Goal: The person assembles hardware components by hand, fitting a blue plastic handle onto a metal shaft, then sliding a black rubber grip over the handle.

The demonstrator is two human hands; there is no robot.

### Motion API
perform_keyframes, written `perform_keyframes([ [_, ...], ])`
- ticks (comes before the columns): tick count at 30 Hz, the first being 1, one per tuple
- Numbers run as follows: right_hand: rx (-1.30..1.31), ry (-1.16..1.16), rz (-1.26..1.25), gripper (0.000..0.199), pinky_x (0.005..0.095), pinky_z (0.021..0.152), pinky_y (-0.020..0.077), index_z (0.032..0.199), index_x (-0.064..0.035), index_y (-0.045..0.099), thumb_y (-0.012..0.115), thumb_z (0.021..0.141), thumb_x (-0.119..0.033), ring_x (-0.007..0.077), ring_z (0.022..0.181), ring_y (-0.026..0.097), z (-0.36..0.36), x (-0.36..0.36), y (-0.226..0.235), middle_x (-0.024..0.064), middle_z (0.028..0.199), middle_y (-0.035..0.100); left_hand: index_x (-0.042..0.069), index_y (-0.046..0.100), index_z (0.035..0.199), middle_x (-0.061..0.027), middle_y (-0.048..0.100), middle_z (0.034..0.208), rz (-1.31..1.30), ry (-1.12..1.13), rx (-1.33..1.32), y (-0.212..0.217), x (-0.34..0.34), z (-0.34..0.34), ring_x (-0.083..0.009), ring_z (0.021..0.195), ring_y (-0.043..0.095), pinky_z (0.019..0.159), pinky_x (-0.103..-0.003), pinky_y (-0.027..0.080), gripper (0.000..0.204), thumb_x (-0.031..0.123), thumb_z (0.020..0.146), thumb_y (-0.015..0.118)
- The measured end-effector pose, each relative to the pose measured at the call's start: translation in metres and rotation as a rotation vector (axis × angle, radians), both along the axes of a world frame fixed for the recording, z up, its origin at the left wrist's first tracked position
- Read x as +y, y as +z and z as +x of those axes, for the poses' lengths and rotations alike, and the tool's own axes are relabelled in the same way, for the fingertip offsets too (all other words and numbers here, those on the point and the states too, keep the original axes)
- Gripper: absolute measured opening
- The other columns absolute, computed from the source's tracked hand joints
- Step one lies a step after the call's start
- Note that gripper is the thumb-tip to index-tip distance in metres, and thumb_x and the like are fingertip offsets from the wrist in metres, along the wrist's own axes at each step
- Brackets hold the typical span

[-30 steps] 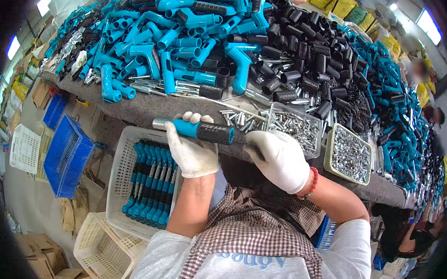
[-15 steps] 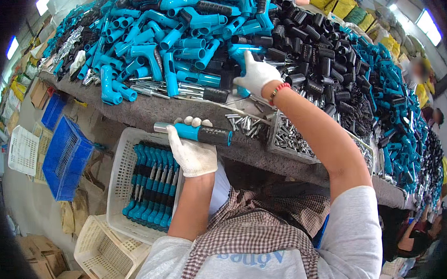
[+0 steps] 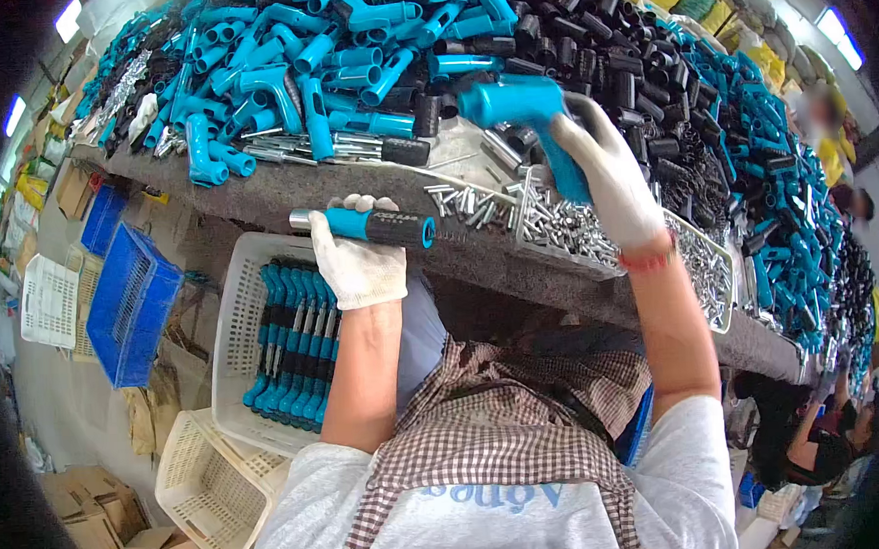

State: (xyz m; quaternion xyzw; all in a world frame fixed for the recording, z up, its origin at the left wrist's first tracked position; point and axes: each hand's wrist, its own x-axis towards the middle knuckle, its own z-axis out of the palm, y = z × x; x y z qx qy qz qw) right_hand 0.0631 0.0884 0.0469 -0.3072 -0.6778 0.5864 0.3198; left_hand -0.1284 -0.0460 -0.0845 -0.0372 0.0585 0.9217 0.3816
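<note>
My left hand [image 3: 359,268], in a white glove, is closed around a teal-and-black tool barrel [image 3: 383,226]. A bare metal end sticks out at the barrel's left, and a thin dark spring [image 3: 450,236] seems to show at its right opening. Over the small metal parts, my gloved right hand [image 3: 614,183] grips a teal pistol-shaped plastic housing [image 3: 515,101] by its handle part. The housing is slightly blurred and its wide end points left. The two pieces are apart. Behind them lies a heap of similar teal housings [image 3: 274,85].
Short metal pins fill a tray [image 3: 621,271] at the table edge. Black sleeves [image 3: 637,79] are heaped at the far right. A white crate [image 3: 225,353] beside my left arm holds rows of teal-and-black tools. Blue crates [image 3: 132,308] and cartons stand at the left.
My right hand has lifted a teal housing off the pile and drawn it nearer and to the right. My left hand, still holding the barrel, has shifted slightly up and left.
</note>
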Motion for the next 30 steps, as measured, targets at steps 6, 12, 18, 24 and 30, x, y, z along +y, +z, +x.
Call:
perform_keyframes([
  [6, 0.087, 0.058, -0.291, 0.067, 0.0299, 0.082, 0.0492, 0.138, -0.0048, 0.038, 0.062, 0.075, -0.003, 0.0158, 0.095, 0.058, 0.073, -0.086, -0.04, 0.0097, 0.116, 0.054, 0.007, 0.048, 0.097, -0.0058, 0.055, 0.088, 0.003, -0.089, 0.046, 0.017, 0.003, 0.026, -0.0204, 0.084, 0.057, 0.085, -0.041, 0.048, 0.035, 0.041, 0.101, 0.041],
  [12, -0.021, -0.248, -0.078, 0.045, 0.0279, 0.084, 0.048, 0.115, -0.002, 0.06, 0.075, 0.075, -0.015, 0.0132, 0.091, 0.059, 0.097, -0.119, -0.071, 0.0062, 0.102, 0.064, 0.007, 0.049, 0.098, -0.0049, 0.052, 0.089, 0.019, -0.183, 0.079, 0.032, 0.007, 0.058, -0.0191, 0.081, 0.054, 0.083, -0.04, 0.047, 0.031, 0.037, 0.101, 0.041],
  [18, -0.123, -0.358, 0.095, 0.041, 0.0281, 0.078, 0.0503, 0.11, -0.0031, 0.063, 0.077, 0.074, -0.015, 0.0138, 0.083, 0.063, 0.11, -0.121, -0.071, 0.0095, 0.094, 0.067, 0.008, 0.05, 0.097, -0.0041, 0.051, 0.087, -0.01, -0.252, 0.137, 0.039, 0.01, 0.087, -0.0168, 0.079, 0.054, 0.081, -0.039, 0.047, 0.026, 0.033, 0.098, 0.043],
  [24, -0.298, -0.288, 0.921, 0.04, 0.0378, 0.071, 0.0514, 0.105, -0.0086, 0.064, 0.079, 0.068, -0.015, 0.0308, 0.082, 0.063, 0.113, -0.115, -0.076, 0.0106, 0.094, 0.065, 0.011, 0.052, 0.092, 0.0013, 0.05, 0.077, -0.129, -0.335, 0.12, 0.042, 0.02, 0.112, -0.0122, 0.067, 0.052, 0.071, -0.034, 0.047, 0.028, 0.036, 0.097, 0.043],
  [30, -0.183, -0.286, 0.606, 0.043, 0.0347, 0.071, 0.0527, 0.112, -0.006, 0.062, 0.077, 0.072, -0.012, 0.0296, 0.081, 0.066, 0.107, -0.129, -0.07, 0.0137, 0.092, 0.066, 0.018, 0.046, 0.07, 0.0113, 0.031, 0.055, 0.025, -0.459, 0.065, 0.06, 0.031, 0.111, -0.0016, 0.044, 0.031, 0.048, -0.021, 0.032, 0.032, 0.036, 0.096, 0.049],
])
